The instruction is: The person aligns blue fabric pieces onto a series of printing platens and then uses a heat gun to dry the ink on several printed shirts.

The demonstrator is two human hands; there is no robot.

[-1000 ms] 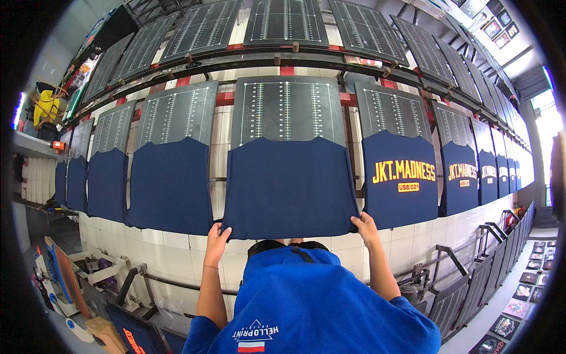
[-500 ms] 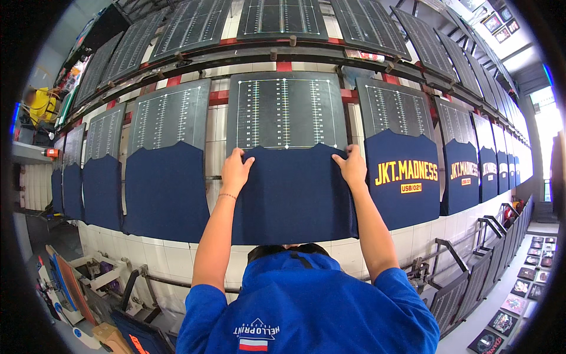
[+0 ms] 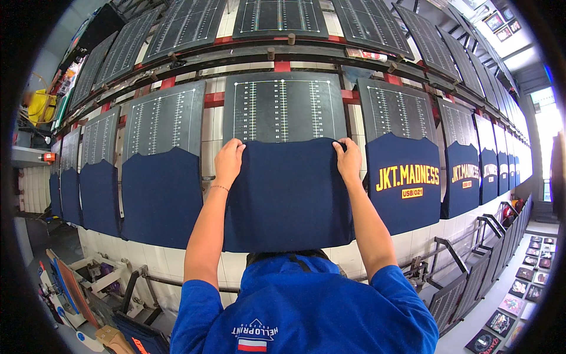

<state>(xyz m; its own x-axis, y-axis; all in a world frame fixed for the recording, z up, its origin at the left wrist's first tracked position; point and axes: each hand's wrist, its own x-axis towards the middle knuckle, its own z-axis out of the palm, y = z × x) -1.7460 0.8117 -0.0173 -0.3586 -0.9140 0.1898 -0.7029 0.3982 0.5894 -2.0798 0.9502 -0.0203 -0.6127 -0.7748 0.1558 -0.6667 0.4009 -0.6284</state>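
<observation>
A plain navy shirt panel (image 3: 286, 197) covers the near part of a dark board (image 3: 298, 112) marked with white guide lines and yellowish scales. My left hand (image 3: 229, 160) pinches the panel's far left corner between thumb and fingers. At the far right corner, my right hand (image 3: 349, 159) grips it the same way. Between both hands the far edge runs nearly straight and looks taut. Whether the cloth is lifted off the board cannot be told. To the right, another navy panel (image 3: 407, 215) carries yellow and orange lettering; a plain navy panel (image 3: 160, 194) lies on the board to the left.
More marked boards (image 3: 280, 17) stand in a second row beyond a dark rail (image 3: 306, 55) with red supports. Black metal racks (image 3: 471, 277) are at the lower right, with printed pictures (image 3: 501, 321) past them. A yellow object (image 3: 41, 107) is at the far left.
Both hands have shifted slightly away from me. The panel's far edge, earlier shaped with a neckline and shoulders, is now nearly straight between them, and its near edge sits a little closer to me.
</observation>
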